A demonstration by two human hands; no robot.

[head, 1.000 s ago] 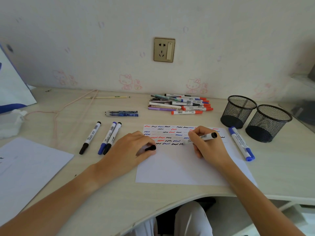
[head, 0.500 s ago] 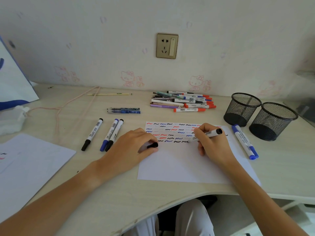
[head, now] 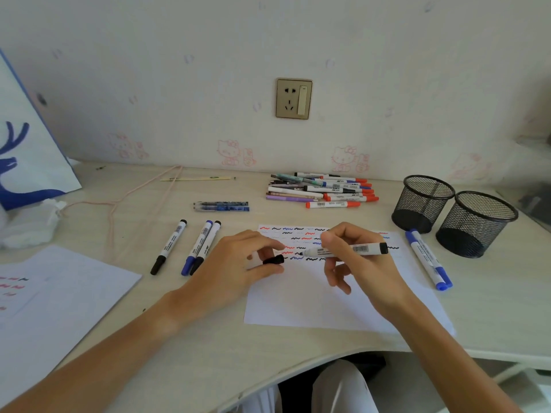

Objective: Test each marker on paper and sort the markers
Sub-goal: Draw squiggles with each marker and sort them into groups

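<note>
**Black marker off the paper, cap waiting in the other hand**

Here we are mid-test: the right hand (head: 362, 263) has its fingers (head: 329, 238) closed around a black marker (head: 347, 250), held nearly level just above the paper (head: 313, 299), bare tip pointing left. Facing it, the left hand (head: 238, 263) pinches the black cap (head: 273, 260) between thumb and forefinger, close to the tip but not on it. My read is that capping comes next.

How far along? The paper carries several rows of red, blue and black squiggles across its top, so a good many markers look tested. Three capped markers (head: 190, 247) lie side by side left of the paper, two black-capped and one blue. A blue pair (head: 428, 259) lies to the paper's right, beside two black mesh cups (head: 453, 214), which appear empty as far as I can see. A sizeable pile (head: 323, 190) of red, blue and pastel pens sits behind the paper near the wall, and I cannot tell whether those count as done. So sorting looks partial, with the cups not yet used.

The surface is a pale wood-grain desk (head: 208, 338) with a curved front edge. A second sheet (head: 53, 299) with a few marks lies far left, and a blue packet (head: 222, 206) rests behind the three markers. Behind is a cream wall with faint pink cartoon cats and a brass-coloured socket (head: 293, 98).
</note>
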